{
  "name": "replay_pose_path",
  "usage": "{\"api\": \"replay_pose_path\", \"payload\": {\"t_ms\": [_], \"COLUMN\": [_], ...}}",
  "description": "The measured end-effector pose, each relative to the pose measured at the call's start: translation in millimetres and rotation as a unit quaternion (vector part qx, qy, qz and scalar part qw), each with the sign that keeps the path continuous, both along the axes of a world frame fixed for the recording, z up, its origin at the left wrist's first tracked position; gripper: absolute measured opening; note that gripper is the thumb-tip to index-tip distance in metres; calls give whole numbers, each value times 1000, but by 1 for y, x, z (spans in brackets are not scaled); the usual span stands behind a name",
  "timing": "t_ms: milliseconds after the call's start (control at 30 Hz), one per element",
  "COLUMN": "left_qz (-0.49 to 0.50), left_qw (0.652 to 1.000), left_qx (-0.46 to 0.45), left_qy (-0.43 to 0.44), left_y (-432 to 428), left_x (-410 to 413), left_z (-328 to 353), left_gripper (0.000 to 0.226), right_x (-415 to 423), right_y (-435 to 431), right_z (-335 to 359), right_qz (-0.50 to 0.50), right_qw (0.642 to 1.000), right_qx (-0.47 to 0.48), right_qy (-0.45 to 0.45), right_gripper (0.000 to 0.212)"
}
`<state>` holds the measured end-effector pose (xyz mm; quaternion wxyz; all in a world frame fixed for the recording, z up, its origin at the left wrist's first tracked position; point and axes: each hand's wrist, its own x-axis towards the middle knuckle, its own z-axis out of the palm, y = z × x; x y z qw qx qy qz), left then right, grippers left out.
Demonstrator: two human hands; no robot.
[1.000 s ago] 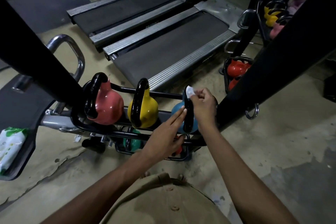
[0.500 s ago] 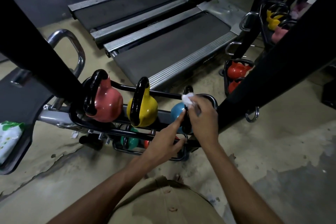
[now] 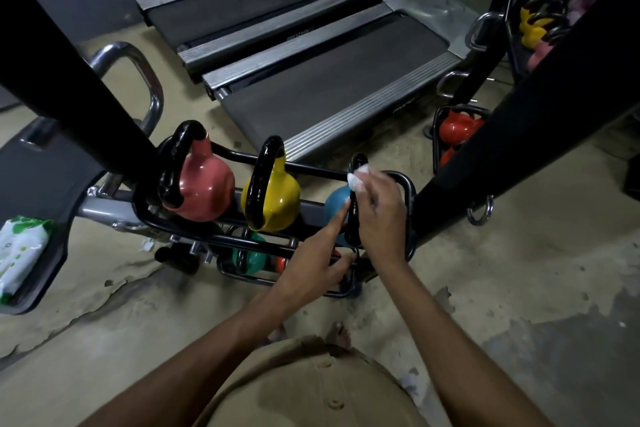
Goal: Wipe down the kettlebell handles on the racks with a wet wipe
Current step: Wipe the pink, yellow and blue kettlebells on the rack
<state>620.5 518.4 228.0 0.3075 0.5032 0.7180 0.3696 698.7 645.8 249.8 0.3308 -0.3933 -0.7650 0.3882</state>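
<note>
- At the far left, a white-and-green wipe packet [image 3: 19,251] lies on a dark bench pad [image 3: 41,180], cut off by the frame edge; its print is too blurred to read.
- A thick black post [image 3: 72,80] crosses in front of you and hides the left end of the kettlebell rack [image 3: 411,191].
- On the rack's upper tier you have 3 kettlebells in a row: a pink kettlebell [image 3: 204,185], a yellow kettlebell [image 3: 277,199], then a blue kettlebell [image 3: 337,203], mostly hidden behind your hands.
- On the lower tier, a green kettlebell [image 3: 254,258] and something red beside it show only in part through the bars.
- Your left hand [image 3: 311,270] points its index finger against the blue kettlebell's body, the other fingers curled; it holds nothing.
- Your right hand [image 3: 381,215] pinches a crumpled white wet wipe [image 3: 356,178] against the top of the blue kettlebell's black handle [image 3: 354,218].
- The floor [image 3: 485,270] is worn, stained concrete; 2 treadmills [image 3: 329,80] lie behind the rack.
- At the right, another black post [image 3: 519,135] partly hides a second rack with red kettlebells [image 3: 457,128].
</note>
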Motion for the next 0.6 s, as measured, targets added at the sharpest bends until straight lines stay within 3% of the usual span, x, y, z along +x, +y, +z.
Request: {"api": "replay_pose_path", "payload": {"t_ms": [67,133,200,300,367,433,467,533,600], "left_qz": [5,5,5,14,23,29,29,32,44], "left_qw": [1000,1000,1000,1000,1000,1000,1000,999,999], "left_qx": [-1,0,-5,-9,-6,-3,0,3,5], "left_qy": [-4,-4,3,8,7,7,5,2,3], "left_y": [0,-1,0,-1,-2,-3,-4,-5,-4], "left_x": [1,2,1,2,1,-1,-1,0,-1], "left_z": [0,2,2,2,0,-1,-1,-1,-2], "left_gripper": [89,90,91,88,83,79,76,70,65], "right_x": [-18,-34,-46,-56,-51,-37,-27,-6,9], "right_y": [39,71,87,78,69,64,64,56,37], "right_z": [0,10,26,51,63,61,56,39,23], "right_qz": [84,176,258,347,372,365,344,256,130], "right_qw": [988,953,888,746,720,736,765,866,967], "right_qx": [92,136,179,288,328,355,354,301,157], "right_qy": [-92,-204,-337,-489,-486,-446,-413,-306,-152], "right_gripper": [20,23,27,34,36,33,30,23,16]}}
